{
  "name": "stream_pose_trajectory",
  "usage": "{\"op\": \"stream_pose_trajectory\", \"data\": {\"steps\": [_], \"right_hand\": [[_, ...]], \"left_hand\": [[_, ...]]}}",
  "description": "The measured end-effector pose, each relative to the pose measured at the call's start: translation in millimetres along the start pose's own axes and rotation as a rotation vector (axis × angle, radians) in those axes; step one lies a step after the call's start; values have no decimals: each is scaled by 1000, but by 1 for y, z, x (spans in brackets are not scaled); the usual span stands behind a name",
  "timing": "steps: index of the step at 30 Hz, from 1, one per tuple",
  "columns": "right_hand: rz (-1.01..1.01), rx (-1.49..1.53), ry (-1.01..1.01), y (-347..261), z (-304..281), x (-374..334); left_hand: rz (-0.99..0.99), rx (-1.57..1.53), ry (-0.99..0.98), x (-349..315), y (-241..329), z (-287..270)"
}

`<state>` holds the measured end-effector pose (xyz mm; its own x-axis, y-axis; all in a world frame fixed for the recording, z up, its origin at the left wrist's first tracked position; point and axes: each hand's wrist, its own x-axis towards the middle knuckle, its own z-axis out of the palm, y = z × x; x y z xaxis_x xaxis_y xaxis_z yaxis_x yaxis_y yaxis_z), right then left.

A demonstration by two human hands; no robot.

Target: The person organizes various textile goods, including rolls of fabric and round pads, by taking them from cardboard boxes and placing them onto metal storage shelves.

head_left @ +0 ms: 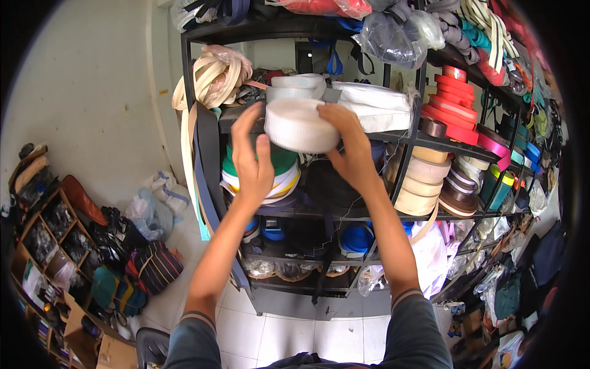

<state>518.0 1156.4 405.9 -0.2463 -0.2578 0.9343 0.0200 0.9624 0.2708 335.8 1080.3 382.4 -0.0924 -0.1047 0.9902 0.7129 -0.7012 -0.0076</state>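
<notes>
A thick roll of white webbing (298,129) is in front of the rack's upper middle shelf, slightly blurred. My right hand (353,144) grips its right side, with fingers over the top and the thumb low on the edge. On the other side, my left hand (253,166) is open, its fingers and thumb apart close to the roll's left edge; whether it touches the roll I cannot tell. Behind, another pale webbing roll (295,83) lies on the shelf beside folded white material (375,107). Below my hands is a stack of green, white and yellow rolls (283,175).
The black metal rack (399,178) holds red rolls (452,107) and beige rolls (424,178) at right. Cream strapping (215,80) hangs off its left post. A wooden cubby shelf (61,237) and bags (153,264) stand on the left floor.
</notes>
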Motion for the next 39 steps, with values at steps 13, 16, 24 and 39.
{"op": "stream_pose_trajectory", "data": {"steps": [13,16,24,39], "right_hand": [[79,-46,-38,157,54,93],[239,-39,-121,156,61,85],[293,-106,-54,175,77,78],[499,205,273,-35,75,-76]], "left_hand": [[-77,156,-108,98,-126,66],[-168,160,-160,93,-148,69],[-335,-32,-206,85,-166,71],[-292,-15,-168,-53,-23,-59]]}}
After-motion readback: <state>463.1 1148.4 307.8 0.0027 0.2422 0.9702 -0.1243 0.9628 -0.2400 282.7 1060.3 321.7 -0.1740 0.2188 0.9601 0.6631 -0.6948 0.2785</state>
